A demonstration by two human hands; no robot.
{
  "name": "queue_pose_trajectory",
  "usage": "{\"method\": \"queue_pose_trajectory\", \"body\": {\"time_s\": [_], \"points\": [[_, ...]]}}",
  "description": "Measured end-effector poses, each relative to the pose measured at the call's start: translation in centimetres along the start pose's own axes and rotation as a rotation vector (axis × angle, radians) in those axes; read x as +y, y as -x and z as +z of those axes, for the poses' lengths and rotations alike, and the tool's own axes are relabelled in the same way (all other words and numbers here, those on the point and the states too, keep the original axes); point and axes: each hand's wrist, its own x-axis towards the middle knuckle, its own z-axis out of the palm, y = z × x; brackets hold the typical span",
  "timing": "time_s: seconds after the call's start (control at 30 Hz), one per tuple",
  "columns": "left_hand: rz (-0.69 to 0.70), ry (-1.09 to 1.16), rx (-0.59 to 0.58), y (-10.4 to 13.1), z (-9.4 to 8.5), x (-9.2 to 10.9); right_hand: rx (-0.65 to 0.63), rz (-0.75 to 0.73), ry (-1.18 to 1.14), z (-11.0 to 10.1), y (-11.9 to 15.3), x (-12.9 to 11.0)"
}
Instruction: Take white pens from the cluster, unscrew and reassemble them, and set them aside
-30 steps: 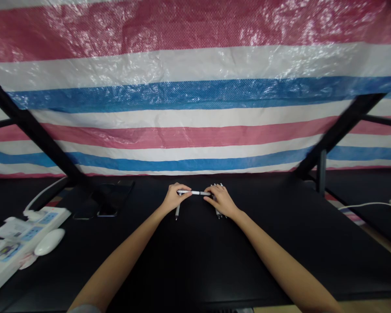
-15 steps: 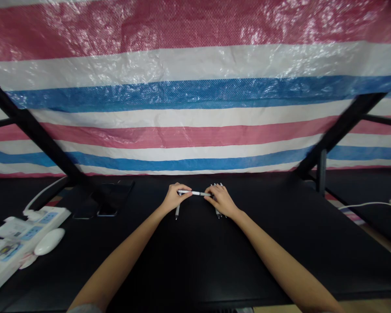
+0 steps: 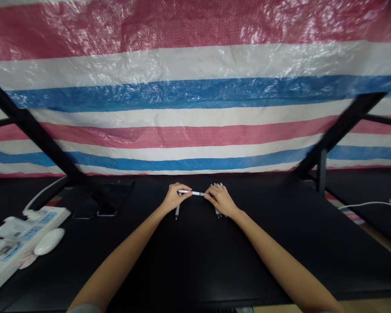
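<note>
A white pen with a grey grip lies level between my two hands. My left hand pinches its white end between thumb and fingers. At the other end, the thumb and fingers of my right hand close on the grey grip and hide the tip. Another pen lies on the black table under my left hand, its grey end pointing toward me. Beneath my right hand several more pens lie side by side, mostly covered, with only their ends showing.
On the left of the black table are a white power strip with plugs, a white mouse and dark phone-like slabs. Black slanted frame bars stand at both sides. A striped sheet hangs behind.
My right hand's fingertips have shifted very slightly along the pen's grip toward my left hand. Everything else stays in place.
</note>
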Motion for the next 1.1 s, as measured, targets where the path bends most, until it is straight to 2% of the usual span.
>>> {"method": "queue_pose_trajectory", "body": {"time_s": [0.23,0.63,0.83,0.97,1.1], "points": [[0.02,0.005,0.0,0.0,0.0,-0.2,0.01,0.019,-0.013,0.1,0.0,0.1],[0.042,-0.066,-0.035,0.1,0.3,-0.3,-0.054,-0.015,0.08,0.0,-0.1,-0.1],[0.165,-0.206,0.0,0.4,0.6,0.0,-0.086,-0.012,0.026,0.2,-0.1,0.4],[0.238,-0.261,-0.035,0.8,0.6,0.2,-0.106,0.016,-0.017,0.4,-0.1,0.9],[0.254,-0.266,-0.065,0.9,0.5,0.5,-0.124,0.057,-0.067,0.4,-0.2,1.1]]}}
